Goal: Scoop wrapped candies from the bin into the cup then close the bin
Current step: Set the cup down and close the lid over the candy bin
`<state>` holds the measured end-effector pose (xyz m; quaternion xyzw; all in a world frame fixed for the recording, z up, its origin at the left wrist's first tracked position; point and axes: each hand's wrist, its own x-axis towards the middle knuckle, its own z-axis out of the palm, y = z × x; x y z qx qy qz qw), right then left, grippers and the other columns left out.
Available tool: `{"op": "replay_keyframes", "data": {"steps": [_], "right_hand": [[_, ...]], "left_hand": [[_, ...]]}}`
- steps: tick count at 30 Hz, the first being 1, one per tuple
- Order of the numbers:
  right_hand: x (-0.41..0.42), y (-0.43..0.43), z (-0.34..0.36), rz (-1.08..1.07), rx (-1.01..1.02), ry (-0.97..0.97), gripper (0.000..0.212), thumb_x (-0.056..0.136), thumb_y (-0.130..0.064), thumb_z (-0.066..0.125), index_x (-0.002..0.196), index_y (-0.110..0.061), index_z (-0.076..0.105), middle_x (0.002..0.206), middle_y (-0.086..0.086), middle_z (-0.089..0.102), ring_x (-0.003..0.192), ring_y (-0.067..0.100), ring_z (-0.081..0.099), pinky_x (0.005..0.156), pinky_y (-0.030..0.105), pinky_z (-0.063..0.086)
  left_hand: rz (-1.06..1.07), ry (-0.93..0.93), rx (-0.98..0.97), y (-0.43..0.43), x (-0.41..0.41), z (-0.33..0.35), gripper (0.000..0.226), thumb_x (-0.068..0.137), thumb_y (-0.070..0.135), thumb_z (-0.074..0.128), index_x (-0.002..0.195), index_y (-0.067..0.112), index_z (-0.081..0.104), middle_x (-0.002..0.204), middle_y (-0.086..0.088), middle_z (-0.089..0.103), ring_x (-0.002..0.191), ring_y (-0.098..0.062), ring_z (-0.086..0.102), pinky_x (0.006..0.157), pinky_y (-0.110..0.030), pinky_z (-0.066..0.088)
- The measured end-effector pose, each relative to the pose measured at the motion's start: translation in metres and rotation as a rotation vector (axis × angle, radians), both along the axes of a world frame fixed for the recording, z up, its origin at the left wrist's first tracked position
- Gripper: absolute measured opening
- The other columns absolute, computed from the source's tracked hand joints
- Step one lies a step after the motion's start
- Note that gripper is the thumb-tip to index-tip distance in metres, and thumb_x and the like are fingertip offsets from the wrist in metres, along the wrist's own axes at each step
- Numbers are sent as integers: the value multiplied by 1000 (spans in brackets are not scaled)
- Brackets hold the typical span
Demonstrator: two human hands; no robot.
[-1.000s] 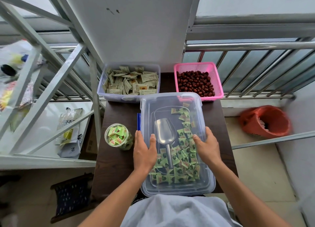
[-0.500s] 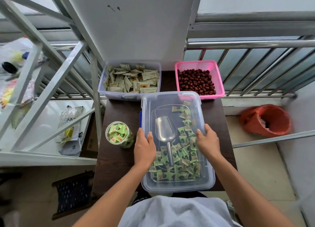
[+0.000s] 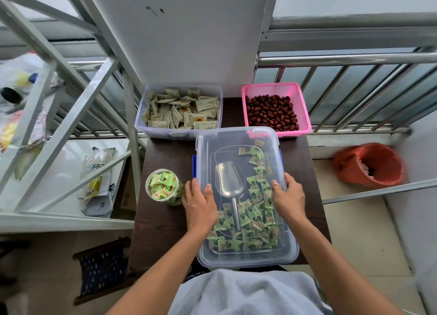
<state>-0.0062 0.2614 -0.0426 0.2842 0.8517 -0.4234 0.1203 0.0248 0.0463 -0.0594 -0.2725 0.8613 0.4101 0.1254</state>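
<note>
Two hands on the lid (image 3: 236,139), head view only. We note the left hand (image 3: 199,202) and right hand (image 3: 287,196) lie flat, fingers spread, gripping nothing, pressing the clear lid onto the bin (image 3: 248,259), likely to seat it evenly. Scoop (image 3: 230,184) and remaining candies (image 3: 257,210) sit inside beneath it. The cup (image 3: 163,186) stands filled just left on the tabletop (image 3: 160,234). Blue latch (image 3: 194,165) looks unfastened.
</note>
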Motion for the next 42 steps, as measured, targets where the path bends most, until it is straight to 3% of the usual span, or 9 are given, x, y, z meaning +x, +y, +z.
{"op": "replay_keyframes", "data": {"steps": [3, 7, 11, 16, 20, 26, 33, 39, 42], "right_hand": [[-3, 3, 1, -46, 33, -71, 63, 94, -41, 63, 150, -20, 42, 149, 15, 40, 137, 38, 34, 112, 46, 32], [-8, 15, -2, -133, -132, -128, 93, 85, -45, 74, 156, -14, 23, 151, 15, 45, 137, 34, 45, 111, 47, 39], [-10, 20, -3, -122, -10, -143, 104, 75, -56, 79, 153, -11, 28, 145, 16, 49, 133, 35, 47, 110, 52, 41], [-8, 21, -10, -120, -44, -133, 83, 59, -75, 70, 114, -13, 69, 105, 4, 69, 102, 27, 63, 94, 49, 53], [-5, 15, -5, -171, -97, -96, 58, 79, -50, 78, 114, -10, 55, 110, 9, 62, 99, 26, 60, 86, 43, 51], [-6, 20, -6, -173, -139, -96, 86, 78, -49, 80, 143, -11, 39, 127, 9, 55, 118, 29, 55, 101, 47, 48], [-5, 14, -6, -106, -72, -20, 34, 83, -43, 75, 102, -14, 69, 84, 2, 70, 82, 24, 67, 82, 49, 57], [-4, 17, -6, -51, -40, -4, 71, 85, -46, 73, 142, -12, 48, 139, 10, 56, 124, 30, 55, 105, 51, 47], [0, 12, -6, 45, -49, 80, 38, 94, -35, 65, 125, -14, 60, 126, 10, 64, 108, 26, 62, 88, 39, 50]], "left_hand": [[61, -42, 94, -4, 0, -1, 69, 104, 57, 35, 162, 26, 15, 170, -8, 11, 156, -29, 8, 123, -46, 12], [225, -86, 206, -6, 3, 1, 93, 93, 70, 49, 163, 20, 13, 166, -8, 26, 151, -31, 28, 121, -47, 27], [268, -35, 64, -11, 5, 8, 100, 84, 73, 60, 158, 11, 29, 158, -12, 38, 145, -31, 37, 118, -48, 33], [237, 12, 75, -8, 5, 12, 86, 91, 63, 59, 155, 10, 39, 152, -9, 42, 140, -26, 42, 114, -40, 35], [258, 24, 156, -8, 6, 14, 85, 92, 60, 61, 156, 9, 36, 158, -9, 42, 145, -26, 40, 118, -40, 33], [236, 31, 157, -6, 6, 15, 83, 95, 57, 59, 157, 8, 34, 159, -10, 41, 147, -26, 38, 118, -37, 31], [211, 28, 119, -5, 5, 15, 82, 96, 57, 57, 157, 7, 33, 160, -11, 40, 147, -27, 38, 118, -36, 31], [106, -33, 43, -12, 8, 11, 92, 93, 71, 45, 163, 18, 16, 164, -8, 32, 149, -29, 33, 117, -44, 32], [-17, -8, -16, -9, 11, 11, 79, 101, 63, 34, 164, 26, 3, 171, -3, 12, 156, -23, 16, 120, -41, 25]]}}
